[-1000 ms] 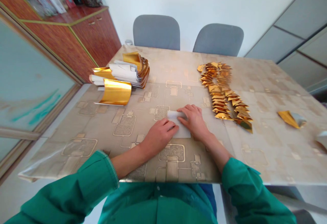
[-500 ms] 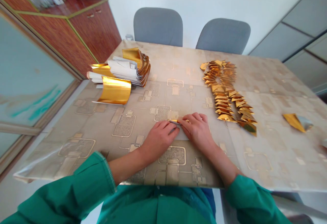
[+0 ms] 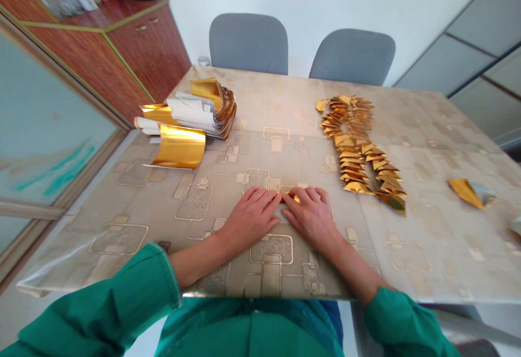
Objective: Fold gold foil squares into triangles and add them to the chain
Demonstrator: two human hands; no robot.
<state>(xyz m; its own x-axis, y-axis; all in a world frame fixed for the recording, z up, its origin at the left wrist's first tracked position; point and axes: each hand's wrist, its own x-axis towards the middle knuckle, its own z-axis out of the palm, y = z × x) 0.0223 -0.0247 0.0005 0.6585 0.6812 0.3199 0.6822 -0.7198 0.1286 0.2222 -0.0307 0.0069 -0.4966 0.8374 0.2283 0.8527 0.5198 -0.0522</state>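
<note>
My left hand (image 3: 253, 213) and my right hand (image 3: 311, 210) meet on the tabletop near the table's front edge. Between and under their fingertips lies a small piece of gold foil paper (image 3: 297, 199), pressed against the cloth. Only slivers of the paper show; my fingers cover most of it, so its folds cannot be made out. The fingers of both hands are held together and bent down onto the paper, thumbs close to each other.
At the left lies a stack of gold and white paper sheets (image 3: 193, 108), with a curled gold sheet (image 3: 181, 146) in front. Rows of folded gold paper pieces (image 3: 352, 156) stand right of centre. Another gold piece (image 3: 466, 192) lies far right. Two grey chairs (image 3: 249, 45) stand behind the table.
My left hand has shifted slightly forward, its fingertips closing in on my right hand over the paper. Less of the paper's left end shows. The view has shifted slightly.
</note>
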